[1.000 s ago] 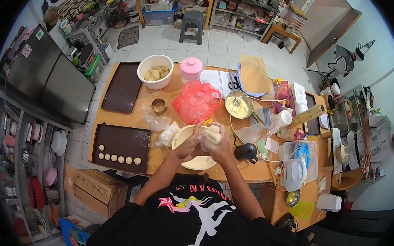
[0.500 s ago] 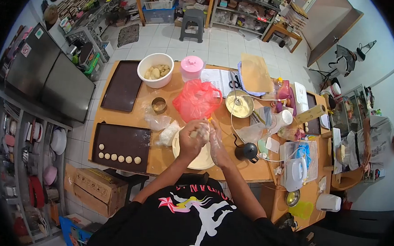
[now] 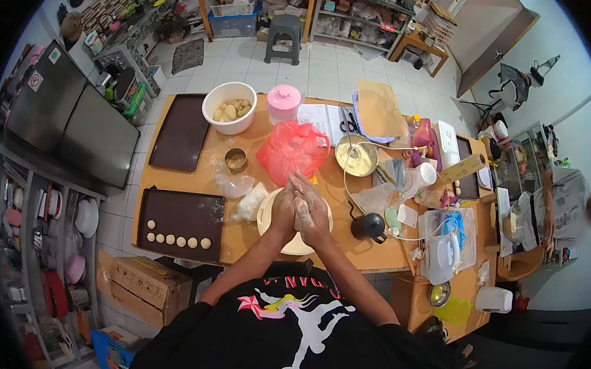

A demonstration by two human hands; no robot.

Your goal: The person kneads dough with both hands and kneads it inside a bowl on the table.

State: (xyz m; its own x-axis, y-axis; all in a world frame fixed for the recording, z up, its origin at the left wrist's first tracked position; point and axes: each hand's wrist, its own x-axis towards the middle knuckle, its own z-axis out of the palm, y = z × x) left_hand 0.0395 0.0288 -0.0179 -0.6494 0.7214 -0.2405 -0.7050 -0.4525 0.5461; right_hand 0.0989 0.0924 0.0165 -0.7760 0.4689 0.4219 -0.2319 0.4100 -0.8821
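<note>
My left hand (image 3: 283, 214) and my right hand (image 3: 312, 216) are pressed together over a cream bowl (image 3: 297, 246). A floury piece of dough (image 3: 301, 210) shows between the palms, mostly covered by the fingers. Just beyond the fingertips lies a red plastic bag (image 3: 291, 150). To the left of the bowl is a clear bag of white flour (image 3: 251, 203). On the dark tray (image 3: 182, 211) at the front left rest several small dough balls (image 3: 182, 241), most of them in a row.
A white tub of dough (image 3: 244, 122), a pink canister (image 3: 283, 102) and a metal ring (image 3: 235, 159) stand on the table. Right of my hands are a steel bowl (image 3: 356, 170) and a black kettle (image 3: 370, 227). A person (image 3: 568, 208) is at the far right.
My hands, earlier more apart around the dough, have come together palm to palm with fingers pointing forward. The dough is now squeezed between them. The view has shifted slightly.
</note>
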